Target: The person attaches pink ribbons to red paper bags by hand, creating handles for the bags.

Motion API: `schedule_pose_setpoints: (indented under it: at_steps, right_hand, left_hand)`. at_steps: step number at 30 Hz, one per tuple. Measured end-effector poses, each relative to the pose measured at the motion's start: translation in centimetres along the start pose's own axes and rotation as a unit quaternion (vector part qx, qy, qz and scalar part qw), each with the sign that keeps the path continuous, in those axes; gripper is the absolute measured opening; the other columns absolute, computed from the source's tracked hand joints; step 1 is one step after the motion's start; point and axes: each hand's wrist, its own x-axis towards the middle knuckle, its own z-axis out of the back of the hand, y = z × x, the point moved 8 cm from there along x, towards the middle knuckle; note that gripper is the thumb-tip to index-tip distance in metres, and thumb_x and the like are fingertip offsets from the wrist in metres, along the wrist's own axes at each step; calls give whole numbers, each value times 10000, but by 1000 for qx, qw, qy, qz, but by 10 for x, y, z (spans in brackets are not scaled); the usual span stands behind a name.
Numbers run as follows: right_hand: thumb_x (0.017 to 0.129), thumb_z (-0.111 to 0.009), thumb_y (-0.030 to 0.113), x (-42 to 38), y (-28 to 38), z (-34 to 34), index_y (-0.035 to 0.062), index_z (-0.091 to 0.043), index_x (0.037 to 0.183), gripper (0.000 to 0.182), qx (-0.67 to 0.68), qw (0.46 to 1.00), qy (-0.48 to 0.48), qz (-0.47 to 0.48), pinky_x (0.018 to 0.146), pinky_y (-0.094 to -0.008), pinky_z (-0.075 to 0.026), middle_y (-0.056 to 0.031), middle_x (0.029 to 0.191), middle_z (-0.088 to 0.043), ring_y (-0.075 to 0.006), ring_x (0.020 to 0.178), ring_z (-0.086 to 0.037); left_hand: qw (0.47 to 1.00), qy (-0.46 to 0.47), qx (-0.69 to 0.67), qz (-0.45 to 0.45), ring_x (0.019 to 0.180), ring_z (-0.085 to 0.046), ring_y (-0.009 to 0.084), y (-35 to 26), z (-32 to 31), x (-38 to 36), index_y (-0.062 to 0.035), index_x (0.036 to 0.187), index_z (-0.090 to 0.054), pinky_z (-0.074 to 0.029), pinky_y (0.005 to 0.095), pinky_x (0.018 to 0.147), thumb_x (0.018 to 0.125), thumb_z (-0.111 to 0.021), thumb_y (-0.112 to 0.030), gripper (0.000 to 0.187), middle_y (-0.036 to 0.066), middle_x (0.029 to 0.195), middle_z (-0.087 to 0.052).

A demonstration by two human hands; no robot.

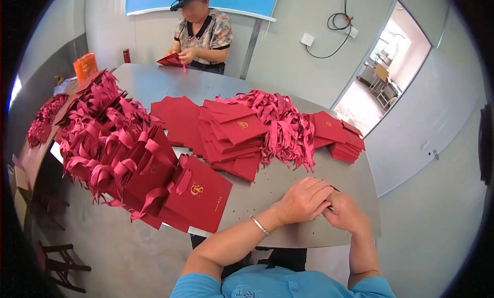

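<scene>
My left hand (303, 200), with a silver bracelet (261, 226) at the wrist, meets my right hand (347, 213) above the table's near right part. The fingers of both are curled in and closed. A thin dark edge shows just beyond the fingertips, but my hands hide the rest of what they hold. Beyond them lie a heap of pink-red ribbons (290, 128) and a pile of flat red paper bags (234, 138) with gold print. To the left stands a row of red gift bags (198, 195) with ribbon handles.
The metal table (288, 179) carries a smaller red stack (339, 136) at the right. Across it, a person (203, 38) handles a red bag (171, 60). An orange bag (85, 66) stands at the far left, a wooden stool (62, 267) on the floor. A doorway opens at right.
</scene>
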Motion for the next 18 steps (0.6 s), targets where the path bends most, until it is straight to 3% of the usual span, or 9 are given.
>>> schedule_pose_setpoints:
  at_steps: [7, 10, 16, 18]
  right_hand:
    - [698, -660, 13, -4, 0, 2, 8, -602, 881, 192, -42, 998, -21, 44, 660, -418, -497, -157, 865, -622, -366, 781, -606]
    - [722, -666, 52, -1, 5, 9, 11, -604, 881, 175, -64, 997, -40, 17, 710, -420, -511, -137, 939, -638, -341, 840, -623]
    - [729, -675, 64, -4, 7, 10, 16, -602, 899, 191, -64, 994, -80, 42, 767, -420, -509, -128, 1127, -613, -330, 948, -613]
    - [705, -697, 56, -8, 1, 9, 42, -632, 900, 206, -106, 987, -101, 74, 839, -407, -487, -119, 1162, -611, -302, 1006, -608]
  left_hand:
    - [997, 64, 48, -22, 946, -606, 276, 0, -13, -5, -10, 1032, -603, -461, 401, 868, 719, -713, -137, 355, 133, 1045, -618]
    - [996, 45, 68, -25, 960, -602, 264, 0, -8, -1, -14, 1026, -603, -446, 407, 901, 725, -712, -145, 345, 128, 1050, -613]
    - [995, 84, 49, -32, 994, -602, 255, 4, -8, -1, -31, 959, -626, -415, 450, 968, 746, -718, -221, 300, 117, 1073, -614]
    - [994, 69, 90, -5, 1015, -598, 259, 9, -9, -1, -32, 937, -634, -397, 467, 991, 747, -724, -255, 307, 121, 1095, -615]
